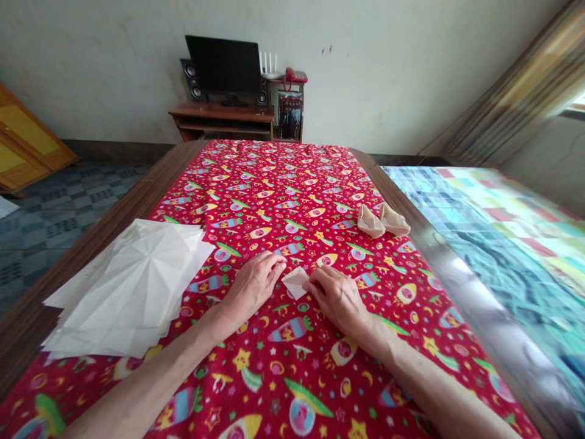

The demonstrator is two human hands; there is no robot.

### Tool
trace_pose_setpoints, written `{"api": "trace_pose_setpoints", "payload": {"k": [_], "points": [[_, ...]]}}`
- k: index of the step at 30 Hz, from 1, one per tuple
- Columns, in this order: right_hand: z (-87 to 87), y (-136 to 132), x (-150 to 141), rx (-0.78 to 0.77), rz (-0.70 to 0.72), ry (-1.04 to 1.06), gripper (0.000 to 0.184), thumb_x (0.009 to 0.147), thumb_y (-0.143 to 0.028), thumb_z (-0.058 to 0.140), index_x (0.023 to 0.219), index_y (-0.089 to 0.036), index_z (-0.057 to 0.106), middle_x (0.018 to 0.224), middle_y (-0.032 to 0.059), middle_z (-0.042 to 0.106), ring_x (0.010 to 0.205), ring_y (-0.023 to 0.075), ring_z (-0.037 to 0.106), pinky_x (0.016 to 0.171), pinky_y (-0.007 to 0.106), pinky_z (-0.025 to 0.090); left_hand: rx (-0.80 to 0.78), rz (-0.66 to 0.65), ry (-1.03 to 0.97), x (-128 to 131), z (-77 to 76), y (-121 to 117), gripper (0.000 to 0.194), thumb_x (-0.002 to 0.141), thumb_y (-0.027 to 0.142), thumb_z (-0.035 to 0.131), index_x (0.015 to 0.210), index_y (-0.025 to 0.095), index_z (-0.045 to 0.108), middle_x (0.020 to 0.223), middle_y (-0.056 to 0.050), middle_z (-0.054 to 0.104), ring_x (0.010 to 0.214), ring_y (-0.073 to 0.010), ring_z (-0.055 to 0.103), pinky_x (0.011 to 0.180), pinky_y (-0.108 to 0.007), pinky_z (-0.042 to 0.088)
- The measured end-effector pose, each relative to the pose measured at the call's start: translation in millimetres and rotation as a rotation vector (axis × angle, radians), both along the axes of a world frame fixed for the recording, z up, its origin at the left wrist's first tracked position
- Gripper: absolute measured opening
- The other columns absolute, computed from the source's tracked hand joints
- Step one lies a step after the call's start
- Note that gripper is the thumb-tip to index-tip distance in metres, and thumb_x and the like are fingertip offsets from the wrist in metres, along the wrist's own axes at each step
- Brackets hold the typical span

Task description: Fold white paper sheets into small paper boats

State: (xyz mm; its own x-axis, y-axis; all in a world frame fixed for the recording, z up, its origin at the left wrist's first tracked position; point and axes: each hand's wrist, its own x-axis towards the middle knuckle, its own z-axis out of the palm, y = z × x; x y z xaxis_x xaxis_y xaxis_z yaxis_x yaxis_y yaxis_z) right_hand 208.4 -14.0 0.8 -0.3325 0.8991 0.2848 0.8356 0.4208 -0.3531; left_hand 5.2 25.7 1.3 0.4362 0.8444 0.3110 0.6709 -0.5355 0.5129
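Hands: two
Folded paper: one
Paper shapes: two
Paper stack: one
Monitor: one
Speakers: two
Phone: one

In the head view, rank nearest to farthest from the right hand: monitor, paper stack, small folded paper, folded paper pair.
1. Small folded paper: at the right hand.
2. Folded paper pair: ahead, right.
3. Paper stack: across, left.
4. Monitor: far ahead, left.

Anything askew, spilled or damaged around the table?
The paper stack on the left of the table looks askew: sheets overlap at different angles, corners jutting unevenly. Small dark marks spot the far wall. I see no spill, and no obvious damage to the folded paper at the right hand.
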Motion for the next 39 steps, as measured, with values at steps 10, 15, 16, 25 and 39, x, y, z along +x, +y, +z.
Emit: {"api": "trace_pose_setpoints", "payload": {"k": [10,15,16,25,39], "points": [[3.8,3,5,-0.055,0.056,0.292,0.017,0.092,-0.035,0.053,0.089,-0.020,0.063,0.077,0.0013,0.060,0.068,0.0127,0.055,0.063,0.022,0.042,-0.162,-0.032,-0.043,18,6.9,13,0.016,0.082,0.030,0.063,0.071,0.018,0.063,0.073,0.000,0.062,0.063,-0.0132,0.057,0.058,-0.023,0.041],[3.9,9,-2,-0.169,-0.025,0.494,0.011,0.085,-0.031,0.061,0.084,-0.021,0.066,0.072,-0.0008,0.062,0.063,0.0125,0.055,0.058,0.022,0.042,-0.214,-0.113,-0.221,17,8.3,9,0.008,0.083,0.023,0.061,0.078,0.019,0.064,0.073,0.001,0.066,0.067,-0.0132,0.060,0.063,-0.023,0.044],[3.1,10,-3,-0.208,-0.038,0.542,0.013,0.084,-0.031,0.061,0.078,-0.021,0.066,0.068,-0.0013,0.062,0.061,0.0122,0.055,0.056,0.022,0.041,-0.220,-0.118,-0.240,18,9.7,8,0.007,0.083,0.023,0.061,0.078,0.019,0.064,0.074,0.001,0.066,0.068,-0.0136,0.061,0.065,-0.023,0.045],[6.2,12,-3,-0.297,-0.095,0.896,0.025,0.076,-0.042,0.067,0.068,-0.019,0.069,0.066,0.0016,0.062,0.063,0.0144,0.055,0.057,0.025,0.044,-0.270,-0.038,-0.392,18,29.7,2,0.010,0.078,0.025,0.065,0.070,0.020,0.068,0.074,0.001,0.064,0.073,-0.0136,0.061,0.070,-0.024,0.046],[7.4,16,11,-0.199,-0.179,0.864,0.026,0.081,-0.043,0.060,0.079,-0.017,0.063,0.067,0.0009,0.061,0.057,0.0125,0.051,0.054,0.023,0.041,-0.325,0.206,-0.681,9,25.0,5,0.019,0.077,0.037,0.065,0.071,0.019,0.065,0.071,0.002,0.063,0.066,-0.0128,0.056,0.065,-0.023,0.045]]}}
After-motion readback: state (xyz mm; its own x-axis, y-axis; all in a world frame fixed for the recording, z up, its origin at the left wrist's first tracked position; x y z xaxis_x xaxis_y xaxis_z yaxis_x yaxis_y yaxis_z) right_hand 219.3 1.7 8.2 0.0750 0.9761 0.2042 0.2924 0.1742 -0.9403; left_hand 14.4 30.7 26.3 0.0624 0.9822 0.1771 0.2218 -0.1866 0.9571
